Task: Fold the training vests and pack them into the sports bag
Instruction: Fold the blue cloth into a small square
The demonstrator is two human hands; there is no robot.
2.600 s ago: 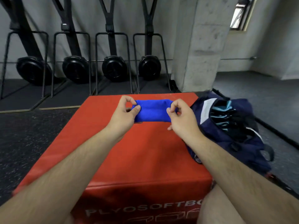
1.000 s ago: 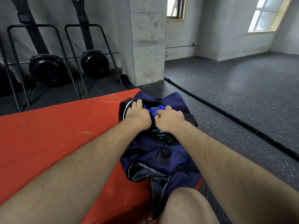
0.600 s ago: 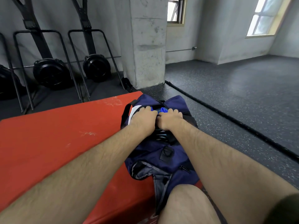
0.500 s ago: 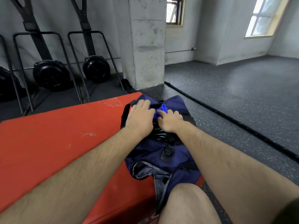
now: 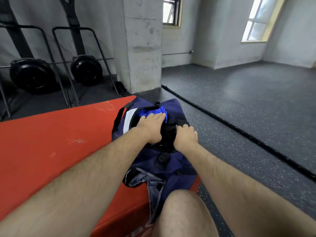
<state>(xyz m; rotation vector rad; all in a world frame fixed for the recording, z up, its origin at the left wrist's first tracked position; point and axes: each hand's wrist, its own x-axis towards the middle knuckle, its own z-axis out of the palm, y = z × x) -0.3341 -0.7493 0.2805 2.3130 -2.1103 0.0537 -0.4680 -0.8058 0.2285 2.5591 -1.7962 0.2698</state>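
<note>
Left hand [image 5: 150, 125] presses vest [image 5: 151, 110]; right hand [image 5: 185, 136] (now off it) grips bag [image 5: 176, 168].

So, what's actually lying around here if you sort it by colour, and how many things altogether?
Red: 1, the red padded box
Navy: 1, the navy fabric sports bag
Bright blue: 1, the folded blue training vest
Black: 2, the black fan-wheel exercise machines
Total: 5

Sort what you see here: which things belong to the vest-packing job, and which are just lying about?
Job: blue vest, sports bag, left hand pressing the vest, right hand gripping the bag.
Lying about: red box, black rope, fan machines, concrete pillar.
</note>
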